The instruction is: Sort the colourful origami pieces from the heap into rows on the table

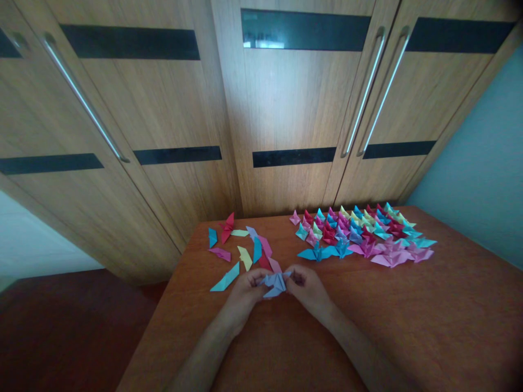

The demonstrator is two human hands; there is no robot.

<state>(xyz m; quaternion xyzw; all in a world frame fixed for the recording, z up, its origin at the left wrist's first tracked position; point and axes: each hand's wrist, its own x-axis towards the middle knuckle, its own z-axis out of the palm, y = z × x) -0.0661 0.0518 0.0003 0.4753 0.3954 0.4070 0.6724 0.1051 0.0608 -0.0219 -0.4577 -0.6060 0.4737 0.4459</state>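
Note:
A pale lavender-blue folded paper piece [275,284] is held just above the wooden table [269,348]. My left hand [248,291] pinches its left side, and the fingers of my right hand [306,287] are closed on its right end. Just beyond my hands lie loose folded strips, among them a pink one [265,246], a blue one [257,249] and a pale yellow one [245,257]. A light turquoise strip [225,277] lies to the left of my left hand.
Rows of colourful folded paper figures [354,226] stand at the back right, with blue and pink winged ones in front. A red folded piece [227,227] is at the back left. Wooden cabinet doors [286,103] rise behind the table; its left edge borders a dark floor.

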